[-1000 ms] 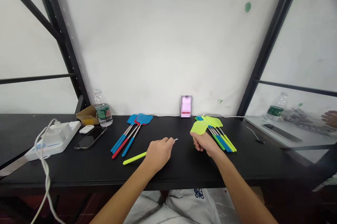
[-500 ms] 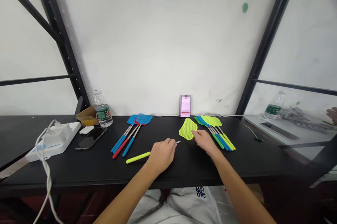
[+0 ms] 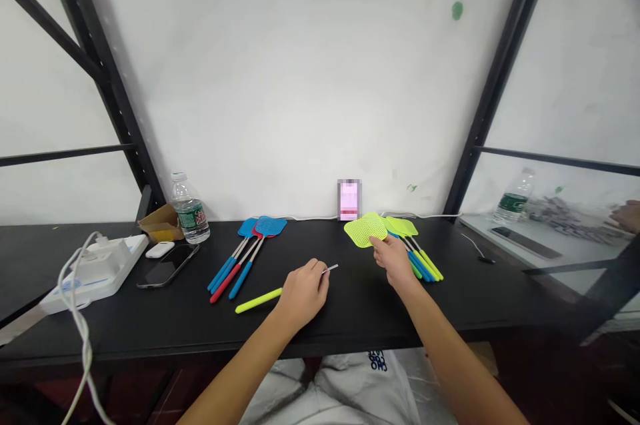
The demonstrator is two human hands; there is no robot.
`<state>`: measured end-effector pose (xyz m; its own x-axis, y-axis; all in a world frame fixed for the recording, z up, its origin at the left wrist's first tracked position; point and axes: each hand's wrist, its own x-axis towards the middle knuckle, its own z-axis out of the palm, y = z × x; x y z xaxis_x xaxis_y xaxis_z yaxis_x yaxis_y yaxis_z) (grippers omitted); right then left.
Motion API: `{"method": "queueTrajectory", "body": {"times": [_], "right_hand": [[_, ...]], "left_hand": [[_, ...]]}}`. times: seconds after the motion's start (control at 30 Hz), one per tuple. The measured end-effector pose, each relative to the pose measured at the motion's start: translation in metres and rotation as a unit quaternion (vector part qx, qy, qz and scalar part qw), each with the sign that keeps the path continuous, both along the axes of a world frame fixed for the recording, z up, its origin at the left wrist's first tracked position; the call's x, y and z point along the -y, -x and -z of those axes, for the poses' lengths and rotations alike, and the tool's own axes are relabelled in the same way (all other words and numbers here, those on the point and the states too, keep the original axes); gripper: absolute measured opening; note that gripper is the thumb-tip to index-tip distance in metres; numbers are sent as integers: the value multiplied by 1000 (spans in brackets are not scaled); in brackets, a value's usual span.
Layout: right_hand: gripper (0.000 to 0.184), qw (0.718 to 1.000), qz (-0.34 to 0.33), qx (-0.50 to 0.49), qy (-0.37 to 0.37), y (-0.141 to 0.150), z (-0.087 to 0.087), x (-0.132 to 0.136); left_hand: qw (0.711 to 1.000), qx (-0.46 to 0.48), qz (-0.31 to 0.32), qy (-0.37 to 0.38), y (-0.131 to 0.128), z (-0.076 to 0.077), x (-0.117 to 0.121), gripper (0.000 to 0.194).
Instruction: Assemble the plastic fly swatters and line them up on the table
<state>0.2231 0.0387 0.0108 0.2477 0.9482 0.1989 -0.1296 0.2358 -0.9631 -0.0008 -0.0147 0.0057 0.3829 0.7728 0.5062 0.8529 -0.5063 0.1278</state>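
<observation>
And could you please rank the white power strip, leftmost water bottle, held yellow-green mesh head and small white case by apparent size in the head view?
1. White power strip
2. Leftmost water bottle
3. Yellow-green mesh head, in the right hand
4. Small white case

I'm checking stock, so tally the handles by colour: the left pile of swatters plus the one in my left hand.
Blue handles: 3
Red handle: 1
Yellow handle: 1
Total: 5
</observation>
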Motion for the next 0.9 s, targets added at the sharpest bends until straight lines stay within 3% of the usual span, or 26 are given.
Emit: {"method": "queueTrajectory", "body": {"times": [0.23,0.47,0.7,0.9], "right_hand": [[29,995,18,-101,-1,-1,-3,-1],[22,999,17,-26,31,4,-7,5],[22,996,-67,-64,6,8,-11,9],[25,972,-215,-63,76,9,-10,13]], "left_hand": [[1000,-4,-1,4,0,0,1,27],[1000,-7,-4,9,0,-2,1,27],[1000,-5,-3,2,1,-3,2,26],[1000,-4,-3,1,1,-2,1,24]]}}
